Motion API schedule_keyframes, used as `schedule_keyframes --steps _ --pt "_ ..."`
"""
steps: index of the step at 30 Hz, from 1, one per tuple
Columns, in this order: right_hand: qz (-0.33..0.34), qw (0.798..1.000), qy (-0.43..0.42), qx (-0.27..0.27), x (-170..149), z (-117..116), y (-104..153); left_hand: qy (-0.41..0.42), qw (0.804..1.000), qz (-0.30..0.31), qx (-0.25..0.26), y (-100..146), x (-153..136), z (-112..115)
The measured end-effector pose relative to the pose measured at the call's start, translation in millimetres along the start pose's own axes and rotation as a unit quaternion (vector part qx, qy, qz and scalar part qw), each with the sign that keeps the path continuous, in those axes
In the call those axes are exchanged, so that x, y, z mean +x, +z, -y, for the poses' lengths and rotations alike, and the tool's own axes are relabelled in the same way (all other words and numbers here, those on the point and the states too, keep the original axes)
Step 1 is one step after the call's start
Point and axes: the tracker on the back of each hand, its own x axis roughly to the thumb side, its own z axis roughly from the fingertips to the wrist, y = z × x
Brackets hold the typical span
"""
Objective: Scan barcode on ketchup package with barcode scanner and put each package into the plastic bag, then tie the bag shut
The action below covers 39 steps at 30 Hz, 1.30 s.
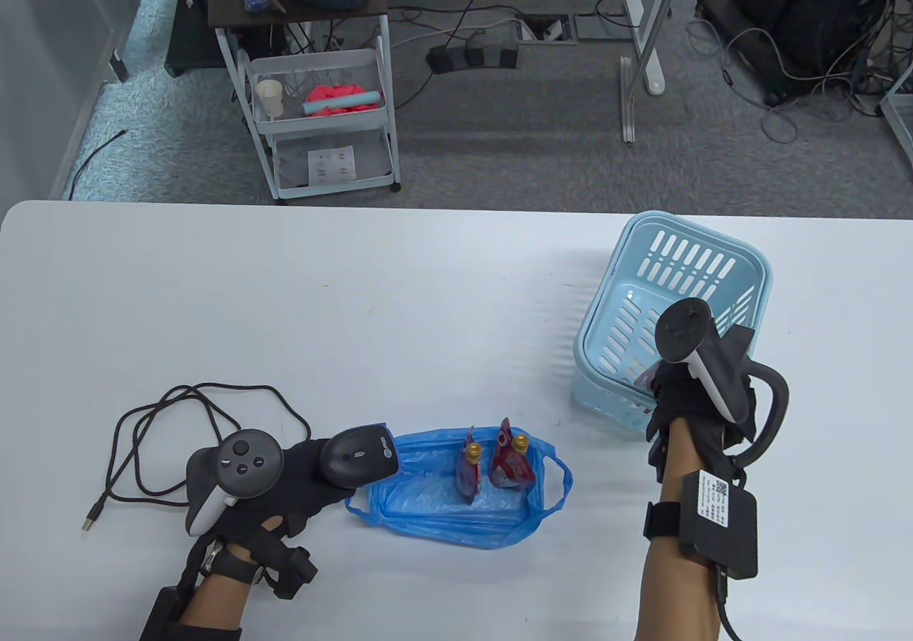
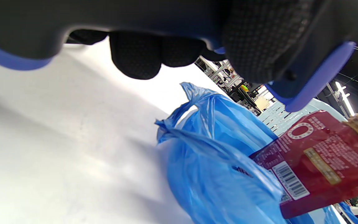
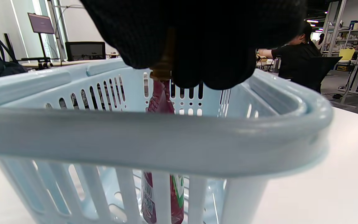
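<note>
My left hand grips the black barcode scanner, its head pointing right at the blue plastic bag. Two red ketchup packages with yellow caps stand inside the bag. In the left wrist view one package shows its barcode label beside the bag. My right hand is over the near rim of the light blue basket and pinches a third ketchup package by its cap; the package hangs inside the basket.
The scanner's black cable loops on the table to the left of my left hand, ending in a USB plug. A white cart stands beyond the table's far edge. A seated person shows far off in the right wrist view.
</note>
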Motion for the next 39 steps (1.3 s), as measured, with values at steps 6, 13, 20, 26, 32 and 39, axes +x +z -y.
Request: schedule_keyframes --steps 6,13,20,26,32,39 --pt "0.011 1.0 -0.015 -0.019 3 19 11 0.002 1.0 0.001 0.0 0 0 0" --pt "0.022 0.998 -0.022 -0.056 10 46 27 0.003 1.0 0.002 0.001 0 0 0" --pt "0.064 0.992 -0.048 -0.097 22 72 47 0.01 1.0 0.004 0.008 1 -1 -2" --pt "0.109 0.983 -0.064 -0.134 37 92 70 0.016 1.0 0.002 0.011 2 -2 -4" --pt "0.165 0.973 -0.077 -0.142 58 101 93 0.018 1.0 0.001 0.015 3 -4 -5" --pt "0.238 0.961 -0.072 -0.121 94 94 114 0.019 1.0 0.002 0.019 3 -4 -5"
